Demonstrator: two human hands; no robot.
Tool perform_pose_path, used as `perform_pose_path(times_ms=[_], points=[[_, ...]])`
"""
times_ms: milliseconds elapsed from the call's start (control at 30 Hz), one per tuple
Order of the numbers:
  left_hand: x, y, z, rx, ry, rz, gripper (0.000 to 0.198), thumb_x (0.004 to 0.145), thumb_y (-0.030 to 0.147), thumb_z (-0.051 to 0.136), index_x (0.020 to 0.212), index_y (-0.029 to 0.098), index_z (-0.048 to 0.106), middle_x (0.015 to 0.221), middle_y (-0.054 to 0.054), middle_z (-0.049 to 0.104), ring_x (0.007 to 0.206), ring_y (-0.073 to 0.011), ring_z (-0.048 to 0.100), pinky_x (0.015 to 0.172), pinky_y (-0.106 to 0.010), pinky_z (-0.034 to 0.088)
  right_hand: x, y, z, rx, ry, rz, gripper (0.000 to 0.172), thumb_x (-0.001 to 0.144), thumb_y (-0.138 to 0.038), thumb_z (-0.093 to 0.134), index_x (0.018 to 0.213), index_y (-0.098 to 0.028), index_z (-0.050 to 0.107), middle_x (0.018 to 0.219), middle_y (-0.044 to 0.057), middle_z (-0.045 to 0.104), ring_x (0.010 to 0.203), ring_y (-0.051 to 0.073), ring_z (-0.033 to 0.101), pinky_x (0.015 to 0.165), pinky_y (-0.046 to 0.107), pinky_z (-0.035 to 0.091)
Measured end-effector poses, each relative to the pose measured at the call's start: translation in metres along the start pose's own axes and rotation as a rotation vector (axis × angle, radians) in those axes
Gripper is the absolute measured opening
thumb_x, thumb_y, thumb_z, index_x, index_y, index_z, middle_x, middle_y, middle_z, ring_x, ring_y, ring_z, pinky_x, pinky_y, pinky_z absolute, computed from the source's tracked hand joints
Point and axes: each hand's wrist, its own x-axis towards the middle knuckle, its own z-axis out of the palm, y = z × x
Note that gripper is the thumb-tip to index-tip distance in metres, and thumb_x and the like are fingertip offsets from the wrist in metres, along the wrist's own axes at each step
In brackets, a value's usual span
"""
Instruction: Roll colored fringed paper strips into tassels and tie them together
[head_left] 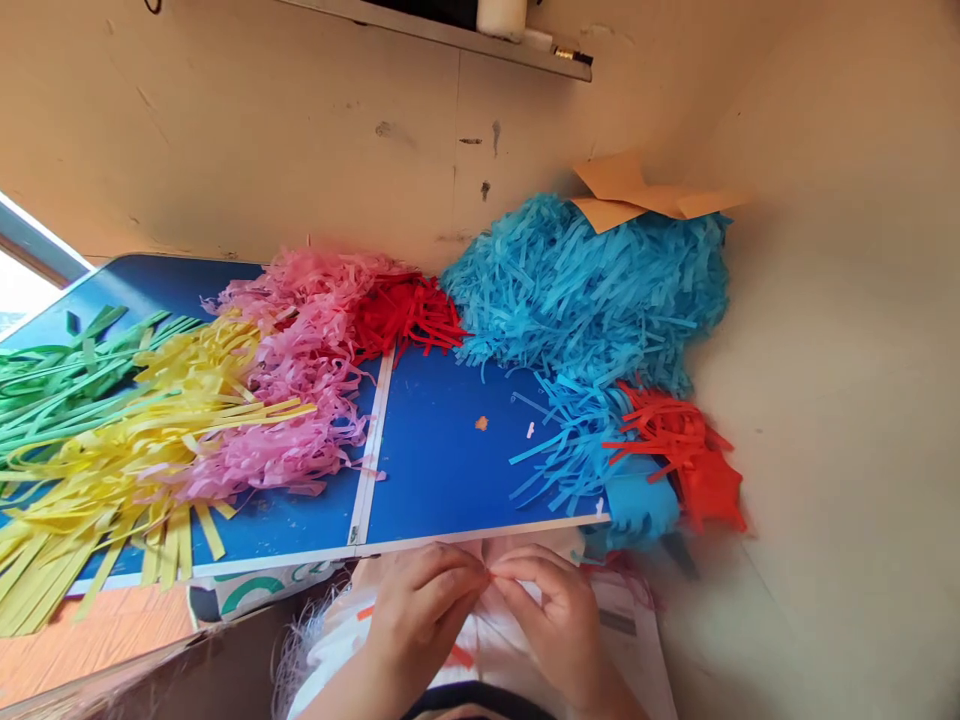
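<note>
My left hand (435, 600) and my right hand (551, 605) meet just below the near edge of the blue table (442, 450). Both are closed, thumbs and fingertips pinched together and almost touching. A tiny bit of orange-red shows between the fingertips, too small to name. Pale material, perhaps paper or cloth, lies behind and below the hands over my lap. An orange-red paper scrap (460, 656) rests there on white material. Nearest on the table, to the right, are blue paper fringe (574, 440) and red paper fringe (697, 460) at the corner.
A large heap of light-blue fringe (592, 290) with orange paper pieces (637, 190) on top stands against the wall. Leftward lie red fringe (409, 312), pink fringe (300, 400), yellow fringe (135, 440) and green strips (67, 370). Above hangs a shelf (420, 32).
</note>
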Motion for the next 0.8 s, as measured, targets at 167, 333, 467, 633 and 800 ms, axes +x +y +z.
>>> perform_pose_path(times_ms=[167,333,467,633,800], points=[[0.003,0.002,0.001,0.012,0.006,0.014,0.011,0.091,0.016,0.059,0.084,0.021,0.067,0.076,-0.001,0.075,0.069,-0.0111,0.071,0.066,-0.017,0.054,0.000,-0.001,-0.002,-0.049,0.023,-0.032,0.014,0.088,-0.014,0.064,0.089,-0.025,0.073,0.082,0.001,0.074,0.074,0.017,0.070,0.070,0.025,0.057],[0.006,0.003,0.006,-0.059,-0.078,-0.044,0.012,0.087,0.011,0.061,0.081,0.022,0.064,0.076,0.000,0.075,0.069,-0.0120,0.071,0.065,-0.018,0.055,-0.001,-0.002,-0.003,-0.071,0.052,-0.038,0.016,0.086,-0.012,0.064,0.088,-0.025,0.073,0.079,0.001,0.074,0.073,0.017,0.070,0.069,0.026,0.057],[-0.001,0.000,0.017,-0.095,-0.122,-0.079,0.010,0.085,0.013,0.062,0.081,0.022,0.063,0.075,0.000,0.073,0.069,-0.0128,0.070,0.066,-0.020,0.056,-0.008,-0.002,-0.005,-0.059,0.047,-0.042,0.016,0.087,-0.012,0.064,0.090,-0.025,0.072,0.081,0.002,0.073,0.075,0.017,0.069,0.070,0.026,0.057],[-0.022,-0.012,0.015,-0.058,-0.261,-0.330,0.013,0.087,0.025,0.063,0.074,0.022,0.061,0.068,0.002,0.068,0.060,-0.0126,0.064,0.056,-0.019,0.052,-0.039,0.038,-0.041,-0.204,0.108,0.110,0.010,0.088,-0.020,0.061,0.086,-0.023,0.071,0.081,0.003,0.071,0.074,0.019,0.067,0.068,0.028,0.054],[-0.027,-0.017,0.018,-0.194,-0.403,-0.561,0.022,0.088,0.039,0.061,0.076,0.022,0.065,0.069,0.000,0.069,0.061,-0.0148,0.064,0.056,-0.021,0.051,-0.084,0.105,-0.077,-0.431,0.185,0.355,0.015,0.087,-0.020,0.056,0.084,-0.020,0.070,0.080,0.005,0.069,0.072,0.020,0.066,0.065,0.029,0.052]])
